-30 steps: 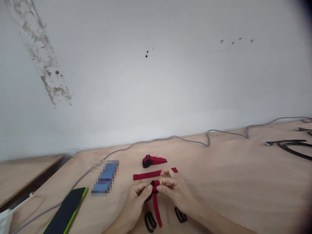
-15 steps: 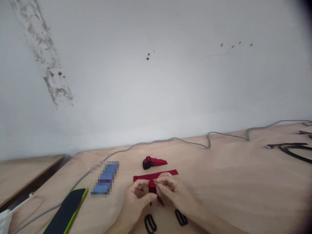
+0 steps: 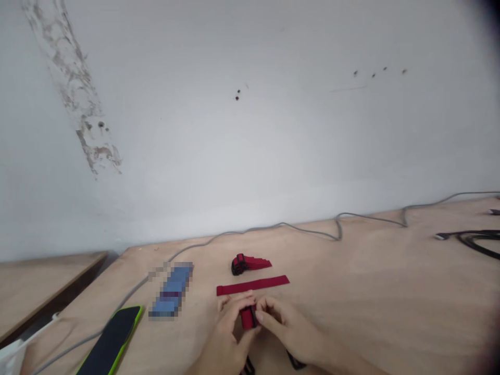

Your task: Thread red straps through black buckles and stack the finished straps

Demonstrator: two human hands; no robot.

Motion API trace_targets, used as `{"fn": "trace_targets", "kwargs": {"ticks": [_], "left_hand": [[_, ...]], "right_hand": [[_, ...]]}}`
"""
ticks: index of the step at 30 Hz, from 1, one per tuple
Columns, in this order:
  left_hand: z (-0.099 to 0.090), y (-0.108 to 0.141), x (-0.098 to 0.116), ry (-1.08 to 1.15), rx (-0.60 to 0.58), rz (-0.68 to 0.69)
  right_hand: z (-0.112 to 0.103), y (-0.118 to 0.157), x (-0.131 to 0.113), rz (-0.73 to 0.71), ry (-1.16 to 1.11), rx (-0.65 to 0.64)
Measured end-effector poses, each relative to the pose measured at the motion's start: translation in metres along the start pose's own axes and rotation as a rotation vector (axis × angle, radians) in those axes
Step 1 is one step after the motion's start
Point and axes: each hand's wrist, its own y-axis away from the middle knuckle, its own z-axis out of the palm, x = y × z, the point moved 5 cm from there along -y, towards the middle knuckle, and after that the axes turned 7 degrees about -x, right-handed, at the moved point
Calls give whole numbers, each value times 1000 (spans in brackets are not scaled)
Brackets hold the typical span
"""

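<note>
A short red strap [image 3: 247, 319] with a black slide buckle [image 3: 253, 315] on it is between my hands. My left hand [image 3: 228, 333] is closed on the strap, fingers on its far side and thumb on its near side. The fingertips of my right hand [image 3: 287, 328] pinch at the buckle's right side. Just beyond the fingers, a flat red strap [image 3: 253, 285] lies across the table. One loose black buckle [image 3: 247, 367] shows partly below my left hand; another black buckle [image 3: 295, 361] is mostly hidden under my right wrist.
Behind the flat strap lies a bundle of red straps with black buckles [image 3: 240, 264]. A phone in a green case [image 3: 111, 341] and a pixelated blue item [image 3: 172, 291] are at left. A grey cable [image 3: 250, 229] runs along the wall; a black cable [image 3: 476, 242] coils at far right.
The red strap has turned in my hands, so its broad face and the black buckle now show. My hands have shifted slightly nearer me, covering more of the two loose buckles.
</note>
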Motion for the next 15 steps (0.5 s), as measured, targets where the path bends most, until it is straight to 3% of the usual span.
{"fn": "trace_targets", "kwargs": {"ticks": [3, 8, 11, 15], "left_hand": [[-4, 1, -4, 4, 43, 30], [-9, -1, -12, -7, 85, -35], [-9, -4, -11, 6, 80, -69], [-7, -5, -8, 25, 35, -66]], "right_hand": [[-7, 2, -4, 7, 141, 45], [-25, 4, 1, 68, 314, 127], [-30, 8, -10, -45, 392, 193], [-20, 9, -22, -192, 490, 65]]}}
